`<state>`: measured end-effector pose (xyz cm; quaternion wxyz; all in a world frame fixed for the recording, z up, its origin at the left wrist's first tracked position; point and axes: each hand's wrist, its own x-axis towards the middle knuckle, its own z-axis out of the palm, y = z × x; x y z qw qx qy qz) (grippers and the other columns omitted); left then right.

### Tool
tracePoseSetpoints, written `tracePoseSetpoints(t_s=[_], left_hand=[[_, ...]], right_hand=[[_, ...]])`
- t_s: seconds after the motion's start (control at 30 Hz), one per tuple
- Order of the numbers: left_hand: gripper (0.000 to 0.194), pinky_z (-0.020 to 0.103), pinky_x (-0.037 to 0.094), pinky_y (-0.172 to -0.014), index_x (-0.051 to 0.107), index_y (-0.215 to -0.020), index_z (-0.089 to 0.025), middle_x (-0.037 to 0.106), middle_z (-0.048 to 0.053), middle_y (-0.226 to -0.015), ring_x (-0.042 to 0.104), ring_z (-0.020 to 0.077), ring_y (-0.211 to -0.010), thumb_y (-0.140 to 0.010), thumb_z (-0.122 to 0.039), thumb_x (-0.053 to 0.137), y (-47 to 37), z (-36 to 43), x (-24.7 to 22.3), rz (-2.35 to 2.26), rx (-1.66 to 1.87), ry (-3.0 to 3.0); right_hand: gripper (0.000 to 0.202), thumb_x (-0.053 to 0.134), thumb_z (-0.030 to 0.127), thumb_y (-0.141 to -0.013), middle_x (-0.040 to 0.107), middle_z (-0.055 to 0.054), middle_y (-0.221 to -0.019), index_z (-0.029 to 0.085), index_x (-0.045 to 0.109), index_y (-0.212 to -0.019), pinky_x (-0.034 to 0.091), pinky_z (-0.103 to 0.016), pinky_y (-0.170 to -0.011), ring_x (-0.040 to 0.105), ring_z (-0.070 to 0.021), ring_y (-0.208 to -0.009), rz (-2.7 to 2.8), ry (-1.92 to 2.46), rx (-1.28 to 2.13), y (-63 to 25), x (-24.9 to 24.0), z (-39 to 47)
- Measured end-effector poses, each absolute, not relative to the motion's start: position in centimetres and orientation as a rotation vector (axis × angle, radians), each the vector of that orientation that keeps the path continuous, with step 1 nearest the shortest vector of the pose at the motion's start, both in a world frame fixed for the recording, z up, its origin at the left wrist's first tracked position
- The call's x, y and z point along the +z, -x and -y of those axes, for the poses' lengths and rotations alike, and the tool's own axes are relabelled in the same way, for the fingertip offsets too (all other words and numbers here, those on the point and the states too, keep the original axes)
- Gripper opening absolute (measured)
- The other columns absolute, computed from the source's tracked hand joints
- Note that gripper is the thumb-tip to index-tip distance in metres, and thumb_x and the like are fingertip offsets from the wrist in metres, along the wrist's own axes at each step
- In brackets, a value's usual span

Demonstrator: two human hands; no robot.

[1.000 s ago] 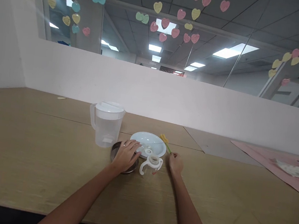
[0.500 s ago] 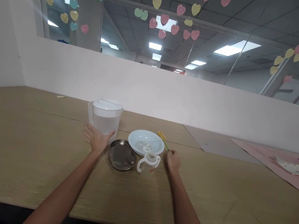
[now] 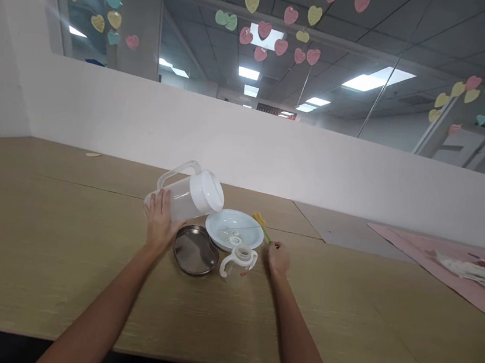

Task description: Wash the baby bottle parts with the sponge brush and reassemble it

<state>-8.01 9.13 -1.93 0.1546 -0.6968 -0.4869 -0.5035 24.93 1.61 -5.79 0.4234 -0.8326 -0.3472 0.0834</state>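
My left hand is wrapped round the body of a clear plastic pitcher with a white lid. The pitcher leans to the right, its lid end above the left rim of a white bowl. Inside the bowl lie a small white ring-shaped part and other clear pieces, hard to make out. My right hand is closed on the green handle of a yellow-headed brush beside the bowl. A clear baby bottle with white handles stands uncapped in front of the bowl. Left of it sits a metal kidney dish.
A pink sheet lies at the right with a white bundle on it. Behind the wooden table rises a white wall below a window with heart-shaped notes.
My left hand has tipped the pitcher from upright over to the right, bringing its lid near the bowl. My right hand still holds the brush in about the same place.
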Motion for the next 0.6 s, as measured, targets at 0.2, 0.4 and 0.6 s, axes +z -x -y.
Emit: tracePoseSetpoints(t_s=[0.2,0.4,0.6], left_hand=[[0.098,0.054,0.023,-0.106,0.015,-0.141,-0.013,0.028,0.020,-0.143,0.026,0.0393,-0.131,-0.069,-0.060,0.061,7.4,-8.8,-1.6,1.279,-1.624,2.100],[0.094,0.053,0.026,-0.107,0.006,-0.143,-0.020,0.023,0.018,-0.146,0.023,0.0355,-0.134,-0.074,-0.055,0.059,7.1,-7.2,-0.8,0.925,-1.676,2.244],[0.095,0.054,0.024,-0.108,0.006,-0.143,-0.018,0.022,0.019,-0.147,0.021,0.0366,-0.135,-0.074,-0.054,0.060,6.9,-7.4,-1.1,1.035,-1.677,2.174]], right_hand=[[0.036,0.040,0.032,-0.083,0.068,-0.012,-0.096,0.014,0.066,-0.098,0.041,-0.029,-0.068,0.062,-0.0242,-0.087,0.834,2.076,0.192,-24.8,-5.7,-1.6],[0.036,0.039,0.033,-0.082,0.068,-0.011,-0.093,0.014,0.067,-0.095,0.040,-0.028,-0.066,0.062,-0.0243,-0.084,0.797,2.051,0.178,-24.9,-5.6,-1.6],[0.035,0.040,0.033,-0.082,0.069,-0.011,-0.091,0.014,0.067,-0.094,0.040,-0.028,-0.064,0.061,-0.0242,-0.083,0.803,2.063,0.183,-25.1,-6.0,-1.7]])
